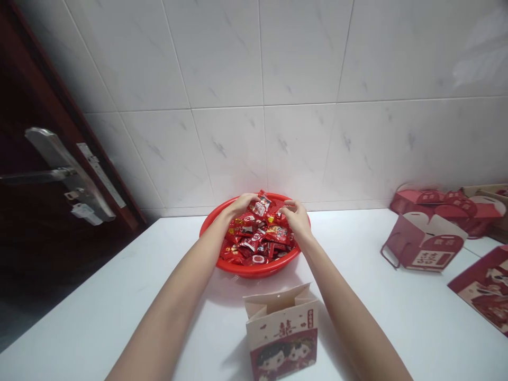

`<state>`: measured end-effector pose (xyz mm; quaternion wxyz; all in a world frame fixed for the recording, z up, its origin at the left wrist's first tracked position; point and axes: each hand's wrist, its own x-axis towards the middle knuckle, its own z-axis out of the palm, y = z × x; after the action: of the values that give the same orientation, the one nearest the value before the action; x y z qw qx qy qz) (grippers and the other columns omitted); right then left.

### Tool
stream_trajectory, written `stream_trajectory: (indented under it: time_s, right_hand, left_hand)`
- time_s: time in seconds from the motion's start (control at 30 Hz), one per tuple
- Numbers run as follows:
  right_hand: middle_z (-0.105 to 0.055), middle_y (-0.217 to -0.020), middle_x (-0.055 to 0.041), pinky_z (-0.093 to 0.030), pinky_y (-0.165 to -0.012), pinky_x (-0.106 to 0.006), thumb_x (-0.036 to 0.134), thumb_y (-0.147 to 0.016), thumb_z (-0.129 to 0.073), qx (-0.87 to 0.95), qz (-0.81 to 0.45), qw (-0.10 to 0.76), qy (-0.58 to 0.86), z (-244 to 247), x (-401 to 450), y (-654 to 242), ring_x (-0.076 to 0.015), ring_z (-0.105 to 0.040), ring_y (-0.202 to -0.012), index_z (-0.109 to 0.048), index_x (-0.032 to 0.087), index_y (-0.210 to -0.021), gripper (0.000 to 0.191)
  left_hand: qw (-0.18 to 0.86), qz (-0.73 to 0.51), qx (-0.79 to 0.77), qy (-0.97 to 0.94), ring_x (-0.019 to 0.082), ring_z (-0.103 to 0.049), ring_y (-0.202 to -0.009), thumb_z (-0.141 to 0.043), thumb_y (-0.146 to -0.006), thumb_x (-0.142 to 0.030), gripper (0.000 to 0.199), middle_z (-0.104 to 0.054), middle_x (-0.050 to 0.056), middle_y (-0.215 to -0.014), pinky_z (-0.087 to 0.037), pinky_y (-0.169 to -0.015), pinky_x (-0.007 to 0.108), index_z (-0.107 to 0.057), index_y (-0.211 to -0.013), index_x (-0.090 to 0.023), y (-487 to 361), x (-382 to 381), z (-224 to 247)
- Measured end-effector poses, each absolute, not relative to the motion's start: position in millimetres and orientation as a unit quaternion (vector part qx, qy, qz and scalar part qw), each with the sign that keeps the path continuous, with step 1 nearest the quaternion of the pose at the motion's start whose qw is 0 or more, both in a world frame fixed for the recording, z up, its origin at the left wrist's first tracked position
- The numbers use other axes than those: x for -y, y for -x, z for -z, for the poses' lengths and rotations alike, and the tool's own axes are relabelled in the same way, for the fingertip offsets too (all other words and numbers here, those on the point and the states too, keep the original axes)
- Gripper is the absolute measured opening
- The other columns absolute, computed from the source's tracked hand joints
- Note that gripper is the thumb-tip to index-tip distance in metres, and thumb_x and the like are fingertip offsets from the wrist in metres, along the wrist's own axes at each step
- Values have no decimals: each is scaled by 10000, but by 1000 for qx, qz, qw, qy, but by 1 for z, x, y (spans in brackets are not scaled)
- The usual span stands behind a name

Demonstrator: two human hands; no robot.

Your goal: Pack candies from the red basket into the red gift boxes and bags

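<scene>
A round red plastic basket (254, 272) holds a heap of red wrapped snack packets (254, 243). Over its back left side, my left hand (242, 204) has its fingers closed on a shiny red-and-white snack packet (260, 207). My right hand (296, 217) is at the basket's right side, thumb and fingers curled together at the edge of the heap. What they pinch is too small to make out. Between my forearms, nearer to me, stands an upright paper gift box (281, 333) with its top open and two cartoon figures on the front.
To the right stands an open red-and-white gift box (426, 248) with a loop handle. Several more red boxes (448, 206) are grouped behind it by the wall. Another printed box (486, 288) is at the right edge. A tiled wall (230, 153) backs the white table (166, 270); a dark door (35, 222) is left.
</scene>
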<state>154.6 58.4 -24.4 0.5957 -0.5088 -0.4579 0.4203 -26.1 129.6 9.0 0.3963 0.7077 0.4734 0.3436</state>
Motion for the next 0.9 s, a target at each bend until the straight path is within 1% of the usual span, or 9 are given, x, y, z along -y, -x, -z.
stream_trajectory:
  time_s: [0.1,0.2,0.3,0.37,0.5,0.63,0.8,0.9]
  right_hand:
    - [-733,-1009,-72,-537,-790,-311,318,-721,-678,472,-417,599,494,29,-62,-153,-208,-681,-920,-629,195,-1041,346]
    - [-741,-977,-82,-548,-785,-328,356,-741,-684,494,-436,589,467,34,-66,-152,-213,-691,-892,-660,177,-977,297]
    - [-738,-857,-72,-550,-715,-329,355,-735,-698,503,-449,576,462,33,-66,-153,-213,-687,-796,-678,172,-832,208]
    - [-729,-798,-58,-549,-681,-320,342,-708,-726,491,-466,581,451,31,-64,-155,-203,-678,-748,-681,172,-781,191]
    - [-735,-792,-53,-558,-662,-305,338,-624,-800,460,-516,604,397,27,-61,-157,-196,-676,-733,-705,164,-758,240]
    - [-732,-765,-46,-557,-640,-300,365,-549,-853,437,-541,616,371,26,-59,-157,-190,-674,-704,-709,164,-730,307]
    - [-720,-727,-19,-552,-615,-288,272,-574,-830,406,-549,625,379,20,-55,-156,-164,-665,-659,-696,168,-722,225]
    - [-709,-698,-4,-547,-607,-289,216,-583,-799,394,-551,625,388,17,-54,-155,-163,-662,-653,-667,173,-710,188]
  left_hand:
    - [498,-326,-405,-694,140,-484,-604,-638,-673,-374,210,-561,21,-666,-456,-594,277,-566,-675,-177,19,-123,-12]
    - [524,-298,-360,-712,142,-511,-635,-704,-723,-412,264,-589,25,-721,-456,-605,276,-601,-725,-168,16,-117,-10]
    - [511,-306,-352,-722,112,-467,-581,-737,-758,-439,316,-542,-3,-665,-404,-564,256,-596,-708,-161,17,-118,-5]
    - [498,-320,-361,-720,115,-485,-586,-734,-771,-487,360,-552,4,-658,-404,-565,256,-620,-724,-149,18,-121,-2]
    - [474,-349,-365,-721,141,-556,-637,-736,-768,-550,428,-626,33,-701,-439,-587,261,-685,-785,-126,21,-126,2]
    - [457,-366,-361,-726,138,-551,-622,-770,-728,-585,467,-629,26,-685,-422,-566,253,-685,-758,-127,21,-127,2]
    - [481,-359,-364,-712,130,-533,-571,-730,-740,-657,529,-602,22,-650,-400,-532,250,-660,-743,-133,21,-126,4]
    - [480,-351,-365,-717,117,-498,-545,-735,-720,-678,551,-573,13,-629,-378,-523,249,-625,-694,-139,21,-124,3]
